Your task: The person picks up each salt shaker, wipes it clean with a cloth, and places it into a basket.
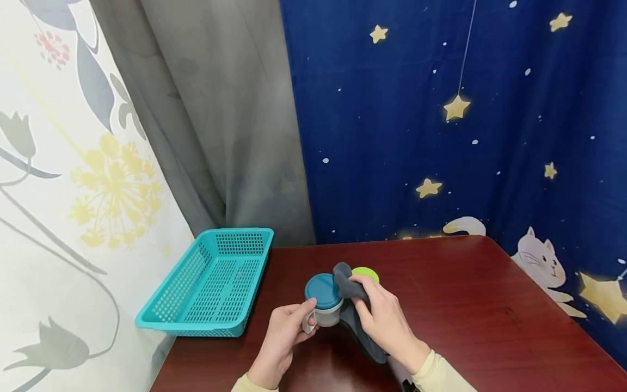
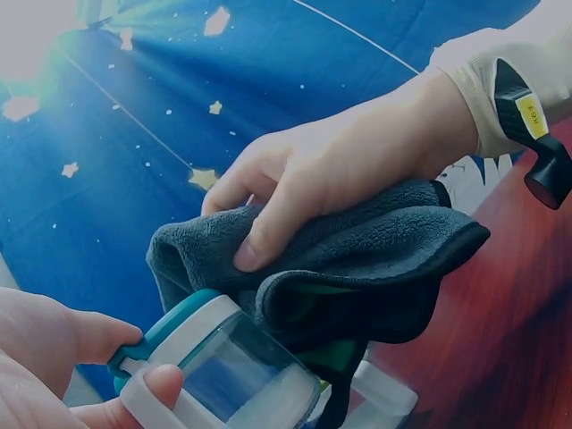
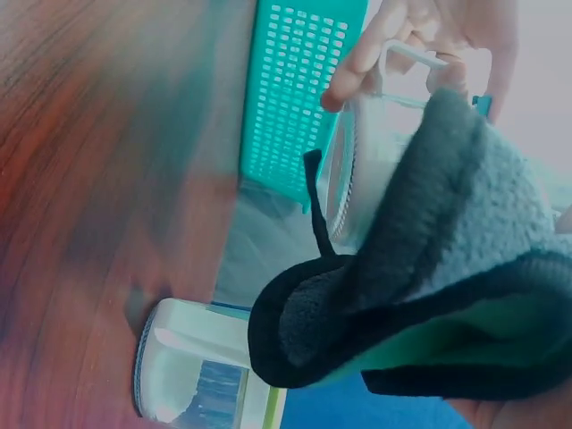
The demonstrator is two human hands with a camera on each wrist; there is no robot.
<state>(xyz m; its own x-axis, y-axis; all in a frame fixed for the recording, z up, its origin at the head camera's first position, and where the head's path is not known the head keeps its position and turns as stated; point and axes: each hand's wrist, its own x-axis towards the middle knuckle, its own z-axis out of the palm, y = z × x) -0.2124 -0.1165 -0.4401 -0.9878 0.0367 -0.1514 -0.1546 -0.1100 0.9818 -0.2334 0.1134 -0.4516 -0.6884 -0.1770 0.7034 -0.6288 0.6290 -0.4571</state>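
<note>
My left hand [image 1: 289, 325] grips the handle of a clear jar [image 2: 255, 371], with the thumb at the edge of its blue lid [image 1: 321, 290]. The jar is held up off the table, and in the left wrist view it is tilted. Bunched in my right hand [image 1: 387, 318] is a dark grey fleecy cloth [image 1: 361, 332] with a black edge and a green underside. The cloth meets the right side of the lid and hangs down beside the jar. Just behind it stands a second handled jar [image 3: 179, 366] with a bright green lid [image 1: 367, 272], partly hidden.
A turquoise perforated basket [image 1: 241, 328] sits at the table's left side. The dark red wooden table [image 1: 470, 316] extends to the right. Behind it hang a grey curtain [image 1: 235, 136] and a blue star-patterned curtain [image 1: 392, 120].
</note>
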